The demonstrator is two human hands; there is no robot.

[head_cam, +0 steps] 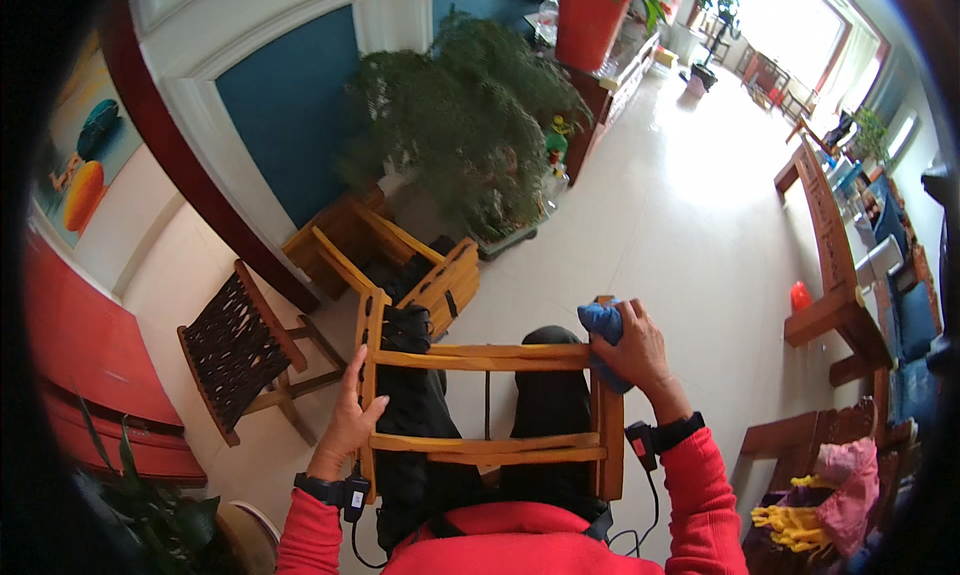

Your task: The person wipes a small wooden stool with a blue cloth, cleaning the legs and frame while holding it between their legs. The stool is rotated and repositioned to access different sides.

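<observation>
A wooden frame (487,446), like the leg section of a stool or small chair, lies across my lap over dark trousers. Two rails join its left and right side pieces. My left hand (351,413) holds the left side piece, fingers along the outside and thumb over the edge. At the far end of the right side piece, my right hand (637,346) clasps a blue cloth (602,321) against the wood. The cloth bunches past my fingers, and part of that post is hidden beneath it.
A folding stool with a dark woven seat (238,353) stands left. Ahead lie a lighter wooden piece of furniture (442,290) and a feathery potted plant (480,124). A carved wooden bench (829,252) runs along the right, near a red object (800,297). Cables hang from both wrist straps.
</observation>
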